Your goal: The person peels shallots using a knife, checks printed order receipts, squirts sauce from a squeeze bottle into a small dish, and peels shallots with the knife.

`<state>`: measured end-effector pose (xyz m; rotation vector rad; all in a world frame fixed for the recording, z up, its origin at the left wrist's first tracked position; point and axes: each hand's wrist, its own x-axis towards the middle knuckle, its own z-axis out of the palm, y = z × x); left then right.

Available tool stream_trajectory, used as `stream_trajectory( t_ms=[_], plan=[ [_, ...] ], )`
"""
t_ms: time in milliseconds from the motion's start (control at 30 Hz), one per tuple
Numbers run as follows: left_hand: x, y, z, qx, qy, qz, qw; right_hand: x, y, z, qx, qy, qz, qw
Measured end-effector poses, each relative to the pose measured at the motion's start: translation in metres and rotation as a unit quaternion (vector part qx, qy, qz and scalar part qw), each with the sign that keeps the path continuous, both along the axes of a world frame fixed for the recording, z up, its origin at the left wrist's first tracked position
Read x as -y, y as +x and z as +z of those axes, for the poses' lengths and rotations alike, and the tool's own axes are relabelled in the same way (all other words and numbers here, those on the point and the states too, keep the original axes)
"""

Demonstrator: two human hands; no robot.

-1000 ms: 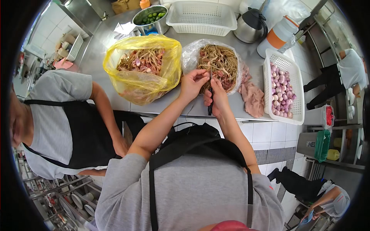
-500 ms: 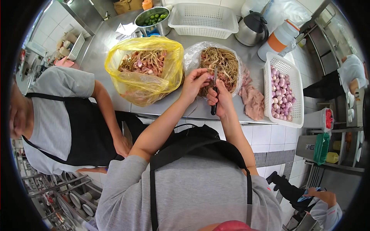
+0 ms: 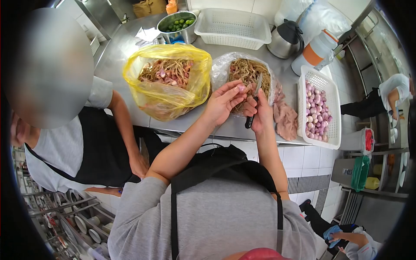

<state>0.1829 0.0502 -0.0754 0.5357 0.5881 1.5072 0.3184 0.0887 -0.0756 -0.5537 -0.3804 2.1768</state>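
Observation:
My left hand (image 3: 222, 103) pinches a pinkish-purple shallot (image 3: 241, 88) between thumb and fingertips. In my right hand (image 3: 262, 113) is a small knife (image 3: 249, 121) with a black handle, its blade pointing up and away from me beside the shallot. Both hands are over the near edge of a clear plastic bag (image 3: 219, 71), which holds shallots with long dry stalks (image 3: 249, 69). Left of it stands an open yellow plastic bag (image 3: 171, 106) with more stalked shallots (image 3: 167, 73). To the right, a white perforated basket (image 3: 336, 110) contains cleaned shallots (image 3: 317, 112).
A crumpled brownish-pink cloth-like thing (image 3: 286, 119) lies beside the basket. Along the back are a steel pot (image 3: 187, 35) of green limes, another white basket (image 3: 232, 37), a steel jug (image 3: 281, 45) and a large flask (image 3: 310, 56). A person (image 3: 93, 143) is close on my left.
My hands have drawn slightly apart, and the knife has shifted right, away from the shallot. My left palm has turned upward. The camera view has shifted a little; the person on the left leans nearer.

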Motion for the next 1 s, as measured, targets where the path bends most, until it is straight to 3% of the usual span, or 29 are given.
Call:
stream_trajectory(
  t_ms=[67,233,333,600,833,933,1000],
  plan=[
    [-0.002,-0.002,0.012,0.02,-0.008,0.013,1.0,-0.002,0.0,0.008,0.024,0.0,-0.043,0.999],
    [-0.002,-0.01,0.027,0.021,-0.015,0.044,0.999,0.014,-0.001,0.036,0.078,0.051,-0.024,0.995],
    [0.007,-0.017,0.042,0.0,-0.017,0.063,0.998,0.035,-0.01,0.056,0.151,0.195,-0.02,0.969],
    [0.036,-0.062,0.074,-0.139,0.046,0.166,0.975,0.051,-0.054,0.076,0.182,0.335,0.093,0.92],
    [0.053,-0.093,0.069,-0.159,0.074,0.223,0.959,0.054,-0.089,0.08,0.184,0.343,0.191,0.901],
    [0.06,-0.104,0.064,-0.23,0.098,0.262,0.932,0.058,-0.104,0.077,0.189,0.342,0.196,0.899],
    [0.061,-0.108,0.062,-0.336,0.081,0.301,0.889,0.057,-0.115,0.077,0.186,0.327,0.184,0.908]
  ],
)
